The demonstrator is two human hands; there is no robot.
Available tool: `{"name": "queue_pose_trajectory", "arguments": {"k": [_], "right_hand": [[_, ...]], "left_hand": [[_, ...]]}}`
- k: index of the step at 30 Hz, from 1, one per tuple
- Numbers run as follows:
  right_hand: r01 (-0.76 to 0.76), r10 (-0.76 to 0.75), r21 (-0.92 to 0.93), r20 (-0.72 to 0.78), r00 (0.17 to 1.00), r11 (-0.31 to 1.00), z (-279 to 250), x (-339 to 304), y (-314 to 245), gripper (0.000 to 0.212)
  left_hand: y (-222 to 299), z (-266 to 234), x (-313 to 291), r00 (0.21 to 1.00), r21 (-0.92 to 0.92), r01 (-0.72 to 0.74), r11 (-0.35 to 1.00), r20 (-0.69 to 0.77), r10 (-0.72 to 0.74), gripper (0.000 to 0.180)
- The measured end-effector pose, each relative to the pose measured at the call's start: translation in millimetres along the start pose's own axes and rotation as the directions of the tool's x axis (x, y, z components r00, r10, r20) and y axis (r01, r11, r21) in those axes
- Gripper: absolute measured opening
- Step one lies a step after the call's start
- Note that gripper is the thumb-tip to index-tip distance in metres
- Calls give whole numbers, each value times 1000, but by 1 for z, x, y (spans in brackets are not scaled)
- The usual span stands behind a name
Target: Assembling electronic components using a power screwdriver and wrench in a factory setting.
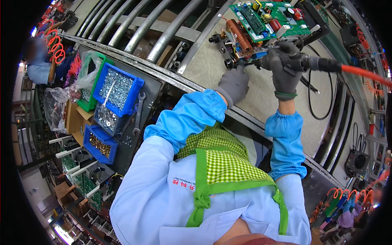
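My gloved right hand is wrapped round a dark air screwdriver with a red hose running off to the right. The tool lies nearly level, its tip pointing left at the lower edge of a circuit assembly. This assembly carries a green board, a copper coil and a metal side plate. Beside the tool's tip, my gloved left hand reaches up to the assembly's near edge, fingers drawn together. What those fingertips hold, if anything, is too small to make out.
On my left stand a blue bin of small silver fasteners, a blue bin of brass-coloured fasteners and a green bin. Wrenches lie beside them. Metal rollers run behind. A black cable loops at right.
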State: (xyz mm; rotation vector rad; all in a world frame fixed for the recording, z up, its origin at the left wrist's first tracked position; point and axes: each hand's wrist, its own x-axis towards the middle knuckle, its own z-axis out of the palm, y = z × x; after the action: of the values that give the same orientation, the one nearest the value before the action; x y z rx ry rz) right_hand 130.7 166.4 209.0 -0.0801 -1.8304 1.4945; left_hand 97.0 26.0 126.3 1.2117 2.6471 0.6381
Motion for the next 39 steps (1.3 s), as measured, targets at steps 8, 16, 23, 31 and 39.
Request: {"name": "queue_pose_trajectory", "arguments": {"k": [8, 16, 23, 31, 39], "right_hand": [[3, -3, -419, 1, 1000, 908, 22, 21, -7, 30], [27, -36, -435, -13, 999, 900, 22, 23, -1, 30], [-4, 4, -429, -1, 1000, 903, 23, 21, -3, 31], [-6, 15, -418, 19, 1000, 908, 22, 22, -5, 28], [85, -17, -241, 271, 962, 967, -69, -20, -106, 33]], "left_hand": [[-7, 0, -1, 999, -70, -39, 997, -5, 39, 31], [-10, 2, 3, 998, -56, -59, 997, -3, 59, 33], [-10, 2, 3, 998, -54, -63, 997, 2, 63, 34], [-10, 0, 3, 998, -36, -68, 997, 4, 69, 34], [13, -35, -5, 939, 228, -326, 918, -34, 342, 19]]}}
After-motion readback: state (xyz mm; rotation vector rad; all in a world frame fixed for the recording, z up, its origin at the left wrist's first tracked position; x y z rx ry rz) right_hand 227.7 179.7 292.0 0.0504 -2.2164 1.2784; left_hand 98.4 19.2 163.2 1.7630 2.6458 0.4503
